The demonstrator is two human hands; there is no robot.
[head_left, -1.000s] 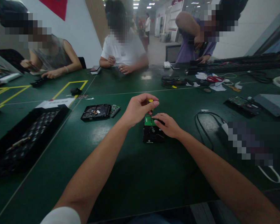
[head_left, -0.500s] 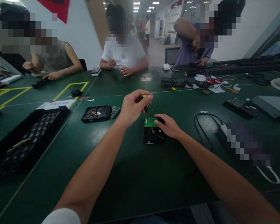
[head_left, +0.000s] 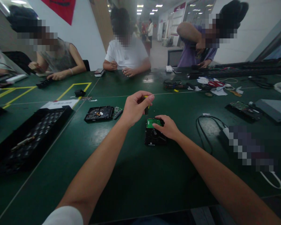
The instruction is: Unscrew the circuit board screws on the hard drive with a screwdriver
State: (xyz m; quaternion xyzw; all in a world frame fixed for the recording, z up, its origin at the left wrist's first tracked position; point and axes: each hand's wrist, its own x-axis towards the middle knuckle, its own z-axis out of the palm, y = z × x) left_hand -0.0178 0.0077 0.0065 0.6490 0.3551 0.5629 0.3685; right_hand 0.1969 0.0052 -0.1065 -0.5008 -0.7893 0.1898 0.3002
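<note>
A black hard drive with a green circuit board lies on the green table in front of me. My left hand is closed around a small screwdriver with a yellow and black handle, held just above the drive's far left corner. My right hand rests on the drive's right side, fingers curled over the edge of the green board. The screwdriver's tip is hidden behind my fingers.
A second opened hard drive lies to the left, beside a long black tray. A black cable loops at the right, with more drives beyond. Three people sit or stand across the table.
My left hand lifted the screwdriver slightly up and off the green board. My right hand stays on the drive.
</note>
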